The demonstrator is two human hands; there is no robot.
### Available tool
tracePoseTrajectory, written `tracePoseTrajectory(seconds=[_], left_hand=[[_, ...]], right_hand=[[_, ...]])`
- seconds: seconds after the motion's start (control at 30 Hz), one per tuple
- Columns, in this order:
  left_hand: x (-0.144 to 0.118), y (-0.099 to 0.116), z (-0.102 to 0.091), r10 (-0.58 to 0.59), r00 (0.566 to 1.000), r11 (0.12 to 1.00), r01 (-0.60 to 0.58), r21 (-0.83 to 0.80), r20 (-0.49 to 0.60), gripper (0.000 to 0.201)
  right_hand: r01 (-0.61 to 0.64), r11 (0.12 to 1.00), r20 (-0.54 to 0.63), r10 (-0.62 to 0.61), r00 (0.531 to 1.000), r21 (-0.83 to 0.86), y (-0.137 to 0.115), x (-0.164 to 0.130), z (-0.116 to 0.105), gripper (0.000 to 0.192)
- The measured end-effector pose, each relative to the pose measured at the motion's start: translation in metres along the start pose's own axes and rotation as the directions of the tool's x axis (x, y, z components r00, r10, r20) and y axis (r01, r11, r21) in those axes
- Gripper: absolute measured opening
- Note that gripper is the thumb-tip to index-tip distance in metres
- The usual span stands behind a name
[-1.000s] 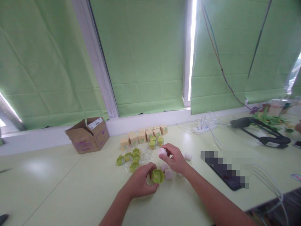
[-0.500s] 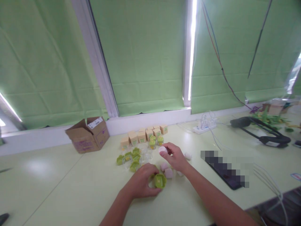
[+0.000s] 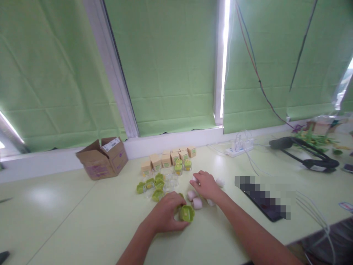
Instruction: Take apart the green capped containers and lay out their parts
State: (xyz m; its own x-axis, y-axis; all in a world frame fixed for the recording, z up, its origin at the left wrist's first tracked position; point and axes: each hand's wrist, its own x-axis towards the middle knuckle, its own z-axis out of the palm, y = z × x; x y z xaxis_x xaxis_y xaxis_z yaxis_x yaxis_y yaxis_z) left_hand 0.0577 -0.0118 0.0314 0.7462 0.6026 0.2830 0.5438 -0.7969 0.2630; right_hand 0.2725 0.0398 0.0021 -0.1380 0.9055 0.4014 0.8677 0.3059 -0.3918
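Observation:
My left hand [image 3: 167,213] is closed around a green flower-shaped lid [image 3: 187,213], its hollow side turned toward me. Another bit of green shows behind those fingers, mostly hidden. Over to the right, my right hand [image 3: 206,186] has its fingers bent around a pale round piece [image 3: 195,179], largely covered by the fingers. Pale pink stubby pieces [image 3: 197,203] lie on the table between and beside the hands, one [image 3: 220,182] just right of the right hand. Several green lids [image 3: 158,195] and clear small jars [image 3: 172,180] are grouped left of the hands.
Small tan boxes [image 3: 166,160] stand in rows behind, with two green-topped jars [image 3: 178,168] in front. An open cardboard box [image 3: 106,162] sits at the back left. On the right are a dark phone-like slab [image 3: 264,202], a power strip [image 3: 239,149], a black headset [image 3: 306,154] and cables.
My right hand has turned over and moved slightly, so its fingers now cover most of the pale piece. My left hand keeps the green lid in nearly the same place.

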Motion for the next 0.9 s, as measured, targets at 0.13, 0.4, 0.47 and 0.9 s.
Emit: tracePoseTrajectory(seconds=[0.13, 0.4, 0.47, 0.9], left_hand=[[0.0, -0.001, 0.001, -0.001, 1.0, 1.0, 0.001, 0.001, -0.002, 0.031], [-0.001, -0.001, -0.001, -0.008, 1.0, 1.0, 0.008, -0.021, -0.019, 0.032], [-0.001, -0.001, -0.002, -0.016, 0.999, 0.999, 0.015, -0.039, -0.028, 0.032], [0.0, -0.007, -0.004, -0.104, 0.969, 0.987, 0.073, -0.143, -0.226, 0.033]], right_hand=[[-0.064, 0.99, 0.078, 0.075, 0.994, -0.129, 0.003, -0.002, 0.003, 0.032], [-0.039, 0.99, 0.111, 0.054, 0.992, -0.133, 0.004, -0.003, 0.003, 0.032], [-0.027, 0.994, 0.076, 0.035, 0.997, -0.107, 0.003, -0.003, 0.001, 0.03], [0.291, 0.847, -0.194, -0.226, 0.955, 0.445, -0.025, -0.006, -0.023, 0.016]])
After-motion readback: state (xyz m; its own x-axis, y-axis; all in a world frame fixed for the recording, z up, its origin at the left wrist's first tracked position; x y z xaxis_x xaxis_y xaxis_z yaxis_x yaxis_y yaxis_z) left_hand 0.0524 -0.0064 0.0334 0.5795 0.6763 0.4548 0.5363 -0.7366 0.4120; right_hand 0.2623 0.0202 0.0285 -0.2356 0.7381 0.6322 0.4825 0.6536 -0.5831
